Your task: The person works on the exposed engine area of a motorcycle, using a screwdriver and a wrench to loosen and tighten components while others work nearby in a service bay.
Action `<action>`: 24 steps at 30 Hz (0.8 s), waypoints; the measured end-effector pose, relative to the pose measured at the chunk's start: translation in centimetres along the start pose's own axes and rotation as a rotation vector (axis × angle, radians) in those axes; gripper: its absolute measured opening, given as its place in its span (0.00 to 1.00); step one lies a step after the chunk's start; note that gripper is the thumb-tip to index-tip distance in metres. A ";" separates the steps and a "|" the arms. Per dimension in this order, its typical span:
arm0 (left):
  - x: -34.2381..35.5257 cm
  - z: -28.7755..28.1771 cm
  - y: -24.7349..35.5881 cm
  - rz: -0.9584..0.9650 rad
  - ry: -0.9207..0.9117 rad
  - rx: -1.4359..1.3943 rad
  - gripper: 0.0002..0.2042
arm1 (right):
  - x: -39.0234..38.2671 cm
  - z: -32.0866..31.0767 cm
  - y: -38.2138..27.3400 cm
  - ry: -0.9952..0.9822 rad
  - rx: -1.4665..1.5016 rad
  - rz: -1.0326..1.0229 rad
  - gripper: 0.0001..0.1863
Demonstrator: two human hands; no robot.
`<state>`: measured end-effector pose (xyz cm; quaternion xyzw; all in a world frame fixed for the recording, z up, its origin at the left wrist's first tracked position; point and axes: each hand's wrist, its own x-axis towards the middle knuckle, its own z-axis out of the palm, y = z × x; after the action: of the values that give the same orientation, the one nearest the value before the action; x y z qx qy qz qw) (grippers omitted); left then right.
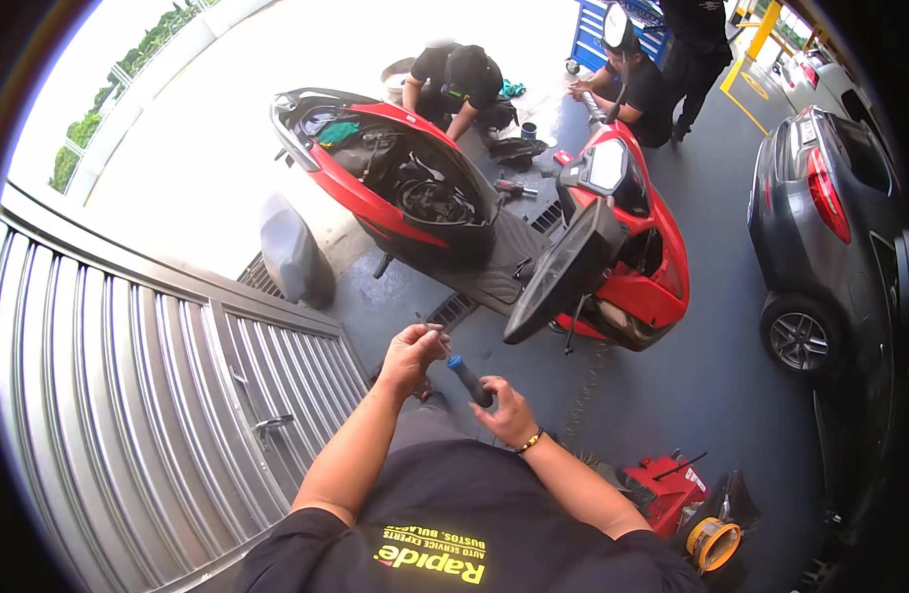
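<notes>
My right hand (504, 410) is closed round the dark handle, blue at one end, of a screwdriver (469, 379). My left hand (415, 354) pinches at the screwdriver's thin metal end; whether a small piece is also between those fingers is too small to tell. Beyond my hands stands a red scooter (657, 296) with its seat off and the under-seat compartment (420, 188) exposed. A dark panel (563, 272) hangs loose at its front, above and right of my hands. A grey seat-shaped piece (291, 252) rests beside the scooter on the left.
Two crouching people (450, 74) (647, 104) and a standing one (692, 40) are behind the scooter, near a blue tool cabinet (588, 44) and scattered parts (519, 148). A metal shutter (109, 376) is at left, a dark car (820, 227) at right, red equipment (662, 489) at lower right.
</notes>
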<state>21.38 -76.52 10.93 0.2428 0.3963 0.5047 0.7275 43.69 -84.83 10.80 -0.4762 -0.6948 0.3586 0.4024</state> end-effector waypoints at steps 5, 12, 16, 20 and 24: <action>4.4 -4.4 12.3 0.205 -0.163 -0.064 0.09 | 11.4 7.8 -3.4 -0.006 0.167 0.239 0.21; 6.5 -6.9 23.1 0.560 -0.213 0.601 0.08 | 24.1 14.1 -6.6 -0.243 0.194 0.250 0.23; 5.4 -7.2 24.9 0.689 -0.104 0.665 0.10 | 29.1 16.4 -8.1 -0.360 0.054 0.137 0.20; 5.6 -7.7 25.7 0.760 -0.104 0.616 0.10 | 32.5 19.8 -5.6 -0.324 -0.015 0.008 0.20; 7.3 -8.4 27.0 0.786 -0.014 0.742 0.10 | 36.4 21.3 -5.5 -0.349 0.172 0.110 0.22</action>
<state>1.13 -60.05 24.03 0.6169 0.4223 0.5635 0.3517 14.32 -54.31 14.68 -0.4080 -0.6938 0.5152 0.2946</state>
